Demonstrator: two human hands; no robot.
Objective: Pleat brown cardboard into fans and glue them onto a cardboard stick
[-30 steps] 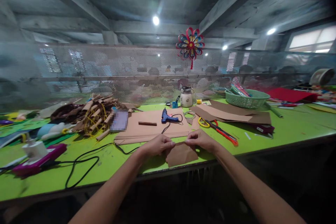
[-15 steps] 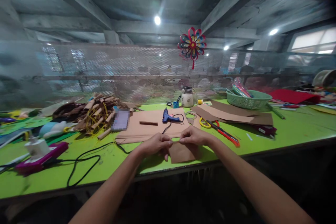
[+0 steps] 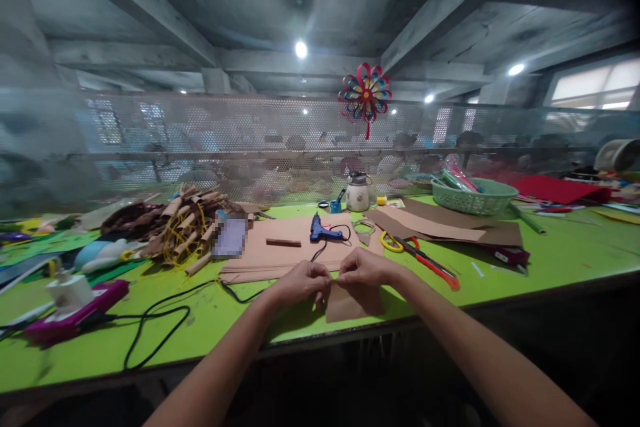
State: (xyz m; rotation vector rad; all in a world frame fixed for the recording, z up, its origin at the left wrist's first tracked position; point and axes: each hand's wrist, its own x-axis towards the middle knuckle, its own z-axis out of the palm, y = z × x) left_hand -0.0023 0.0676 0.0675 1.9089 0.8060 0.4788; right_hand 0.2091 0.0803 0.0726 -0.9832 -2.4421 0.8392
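A small piece of brown paper [image 3: 353, 303] lies at the front edge of the green table. My left hand [image 3: 305, 280] pinches its far left corner between thumb and fingers. Close beside it, my right hand [image 3: 365, 267] is closed on the far edge of the same piece, fingertips almost meeting the left ones. Just beyond my hands, a blue glue gun [image 3: 320, 230] rests on stacked brown paper sheets [image 3: 285, 260]. A thin brown paper roll [image 3: 283, 242] lies on that stack. To the right are scissors [image 3: 420, 253] with yellow and orange-red parts.
On the left sit a heap of brown paper rolls [image 3: 187, 227] and a purple power strip [image 3: 80, 313] with a black cable [image 3: 160, 310]. A white jar [image 3: 357, 195] stands at the back. A green basket [image 3: 473, 197] and dark brown sheets [image 3: 500, 233] are on the right.
The view has tilted slightly, so the scene sits lower. Both hands keep their pinch on the brown paper, with the fingertips a little closer together.
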